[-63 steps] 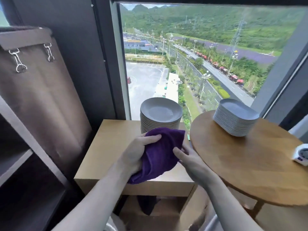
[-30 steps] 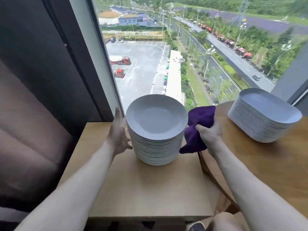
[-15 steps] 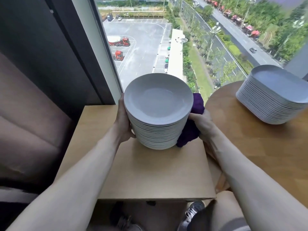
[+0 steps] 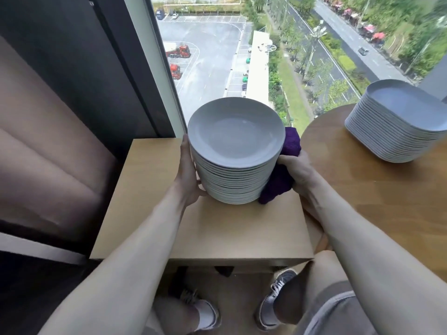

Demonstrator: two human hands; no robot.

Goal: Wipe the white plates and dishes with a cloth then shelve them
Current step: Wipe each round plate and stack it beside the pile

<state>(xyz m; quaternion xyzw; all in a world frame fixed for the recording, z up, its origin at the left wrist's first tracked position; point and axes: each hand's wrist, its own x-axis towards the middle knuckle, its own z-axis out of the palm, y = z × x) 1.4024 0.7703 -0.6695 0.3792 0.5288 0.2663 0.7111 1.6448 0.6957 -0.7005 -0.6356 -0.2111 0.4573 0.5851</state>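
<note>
Window-side square wooden table: left hand now cups the stack of round white plates, while right hand clamps purple cloth against its opposite side. Probably a lift is starting; wiping not begun.

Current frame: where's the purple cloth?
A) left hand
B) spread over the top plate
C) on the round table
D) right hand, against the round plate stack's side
D: the right hand holds the purple cloth against the side of the round plate stack.

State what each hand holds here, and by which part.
Both clasp the stack of round plates by its sides: left hand bare, right hand with the purple cloth between.
</note>
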